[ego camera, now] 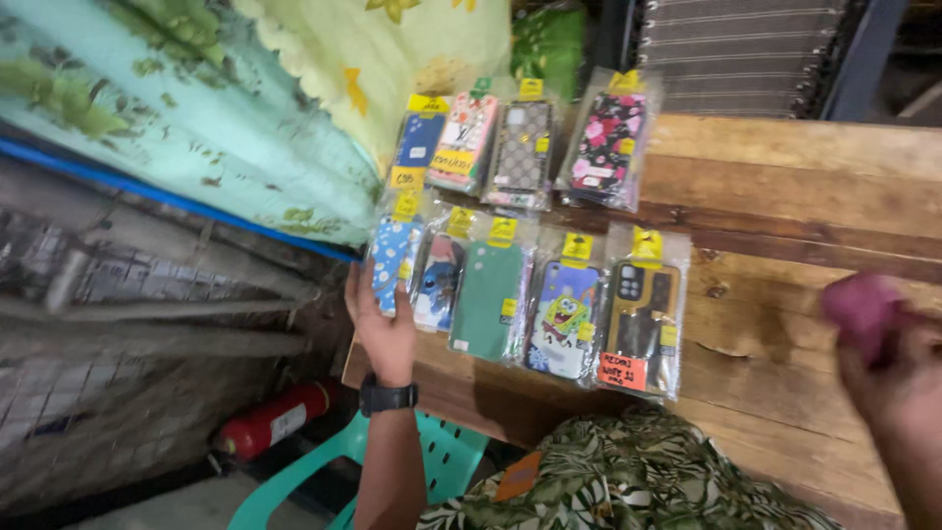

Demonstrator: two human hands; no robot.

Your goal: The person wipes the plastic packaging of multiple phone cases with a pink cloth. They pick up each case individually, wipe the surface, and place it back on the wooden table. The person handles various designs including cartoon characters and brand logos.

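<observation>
My left hand [385,319] is at the worktop's [785,226] left edge, fingers [365,285] loosely spread and touching the blue dotted phone case [394,263], the leftmost pack in the near row. Next along: a blue cartoon case [439,283], then a plain green case [488,299]. My right hand [898,378] is blurred over the right end, closed on a dark purple object [863,309]; grip detail unclear.

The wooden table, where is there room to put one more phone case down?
The wooden table is bare right of the black case and the floral case, up to the right hand holding a blurred purple thing. The left end is crowded: two overlapping rows of bagged cases, with the left hand on the blue spotted case.
</observation>
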